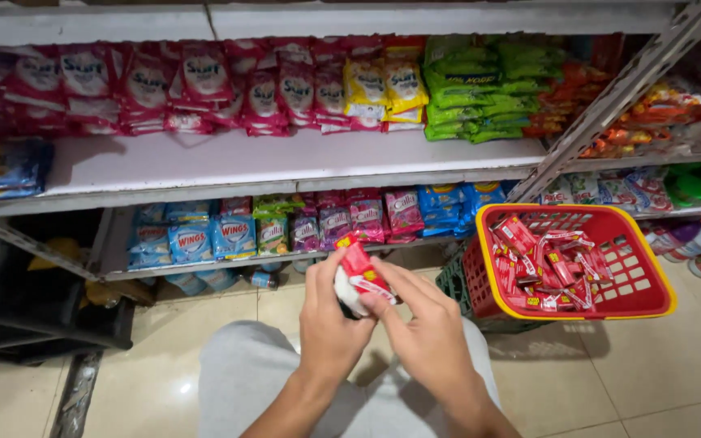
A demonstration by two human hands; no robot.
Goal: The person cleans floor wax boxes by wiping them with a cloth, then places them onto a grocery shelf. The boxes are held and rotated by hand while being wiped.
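Shop shelves (285,162) of bright sachets stand behind; both hands, left hand (330,320) and right hand (427,332), pinch a red packet (363,272) beside a red basket (651,268) of packets

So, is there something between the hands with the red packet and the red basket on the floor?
Nothing visible stands between them. The left hand and right hand hold the red packet together, and the red basket sits to their right with its top open, partly filled with similar packets. Only bare floor lies in between.

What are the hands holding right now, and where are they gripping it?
Both hands, left hand and right hand, hold a small red sachet by its lower end.
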